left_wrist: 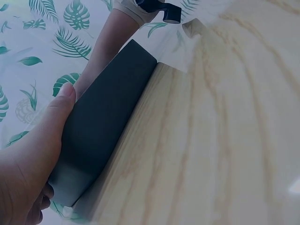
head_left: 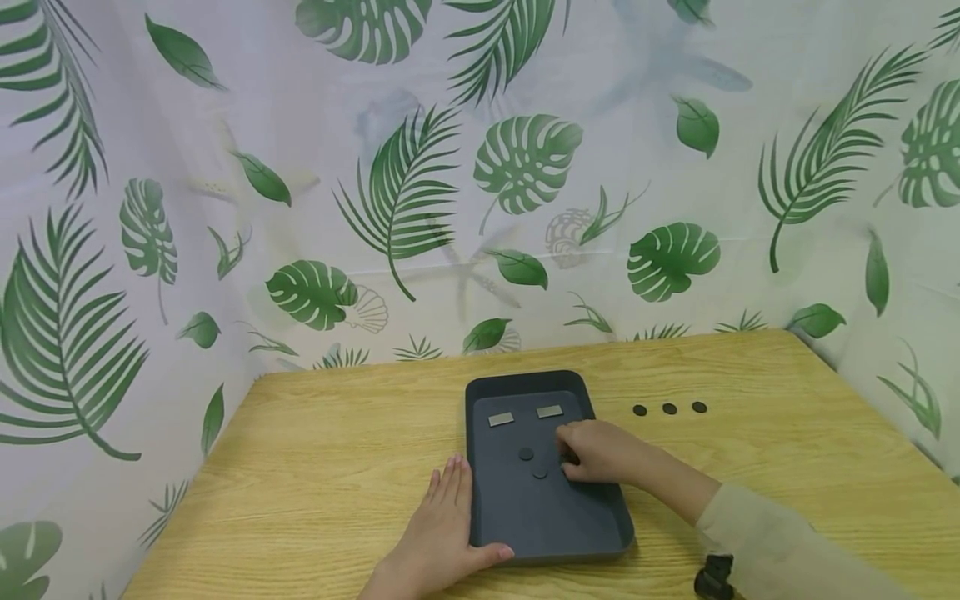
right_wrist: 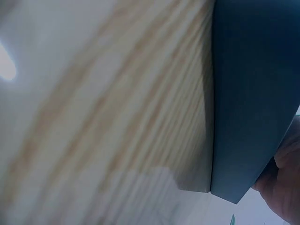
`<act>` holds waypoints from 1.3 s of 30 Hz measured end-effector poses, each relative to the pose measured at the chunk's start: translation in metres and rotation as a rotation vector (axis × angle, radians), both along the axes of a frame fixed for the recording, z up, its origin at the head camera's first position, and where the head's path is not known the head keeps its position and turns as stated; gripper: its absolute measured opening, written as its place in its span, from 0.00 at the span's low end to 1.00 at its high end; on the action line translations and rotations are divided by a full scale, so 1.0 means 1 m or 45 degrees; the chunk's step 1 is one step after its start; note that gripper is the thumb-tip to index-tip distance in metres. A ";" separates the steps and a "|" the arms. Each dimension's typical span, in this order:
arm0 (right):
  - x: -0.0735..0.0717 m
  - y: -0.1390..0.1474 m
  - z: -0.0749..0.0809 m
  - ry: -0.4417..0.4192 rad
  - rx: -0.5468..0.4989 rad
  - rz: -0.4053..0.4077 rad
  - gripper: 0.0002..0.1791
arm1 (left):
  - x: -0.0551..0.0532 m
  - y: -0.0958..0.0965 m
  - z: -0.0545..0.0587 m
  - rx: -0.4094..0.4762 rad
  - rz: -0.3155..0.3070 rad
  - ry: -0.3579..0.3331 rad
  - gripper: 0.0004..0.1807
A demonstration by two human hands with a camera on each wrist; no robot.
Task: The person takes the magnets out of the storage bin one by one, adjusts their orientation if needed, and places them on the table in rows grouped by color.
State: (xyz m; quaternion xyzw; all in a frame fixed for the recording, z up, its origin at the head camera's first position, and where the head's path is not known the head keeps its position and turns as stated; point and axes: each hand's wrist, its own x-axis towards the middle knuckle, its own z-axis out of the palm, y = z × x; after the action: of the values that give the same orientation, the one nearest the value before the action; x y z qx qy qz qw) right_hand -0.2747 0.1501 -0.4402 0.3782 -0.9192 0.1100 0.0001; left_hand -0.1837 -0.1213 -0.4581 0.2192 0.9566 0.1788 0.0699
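Observation:
A dark grey rectangular tray [head_left: 551, 533] lies on the wooden table. My left hand [head_left: 438, 529] rests along its left side, fingers straight and thumb over the near left corner. The left wrist view shows that thumb [left_wrist: 66, 91] up at the rim. Inside the tray are two dark round discs [head_left: 526, 454] and two silvery rectangular plates [head_left: 501, 419]. My right hand [head_left: 603, 452] reaches over the right wall, fingers and thumb bent down near the discs; I cannot tell whether something is between its fingertips. The tray wall [right_wrist: 253, 93] partly hides it in the right wrist view.
Three black discs [head_left: 670, 408] lie in a row on the table [head_left: 337, 467], right of the tray's far end. A leaf-patterned curtain [head_left: 420, 208] stands behind the table and along both sides. A black wrist device [head_left: 714, 577] sits at the right sleeve.

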 end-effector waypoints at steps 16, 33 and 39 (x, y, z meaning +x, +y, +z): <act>0.005 0.004 0.004 0.017 -0.278 0.094 0.07 | 0.000 0.001 0.001 -0.024 0.005 0.016 0.63; 0.007 0.025 0.009 0.049 -0.475 0.070 0.08 | 0.000 0.000 -0.002 -0.016 0.004 0.018 0.63; 0.007 0.036 0.012 0.128 -0.521 0.093 0.09 | 0.000 0.001 -0.002 -0.024 -0.003 0.035 0.63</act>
State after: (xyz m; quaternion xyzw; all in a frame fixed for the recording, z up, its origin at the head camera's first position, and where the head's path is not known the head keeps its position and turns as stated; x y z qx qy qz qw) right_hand -0.2680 0.1864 -0.4287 0.4083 -0.8622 0.2753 0.1190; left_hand -0.1840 -0.1206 -0.4598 0.2222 0.9588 0.1666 0.0590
